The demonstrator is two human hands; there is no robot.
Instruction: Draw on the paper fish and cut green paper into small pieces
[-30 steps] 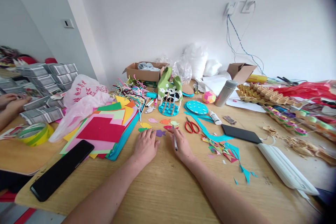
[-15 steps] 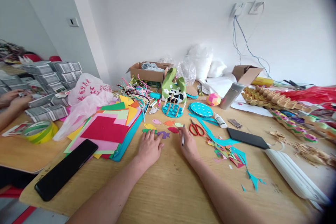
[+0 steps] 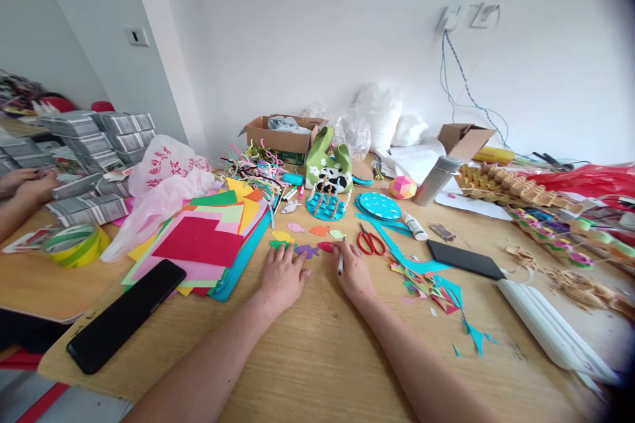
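Note:
My left hand lies flat on the table, fingers spread, its fingertips on the green paper fish. Beside those fingers is a purple paper fish. In my right hand is a slim pen, held between thumb and fingers; my fingers partly cover a red paper fish. Beyond the hands lie yellow, pink, orange and pale green paper fish. Red-handled scissors rest just right of my right hand.
Stacked coloured paper and a black phone are on the left. Paper scraps, a glue bottle, a black power bank and a grey flask stand or lie right. Another person's hands work at far left.
My right hand has shifted slightly left and the pen in it has tilted, its lower end moving left. My left hand stays on the green fish.

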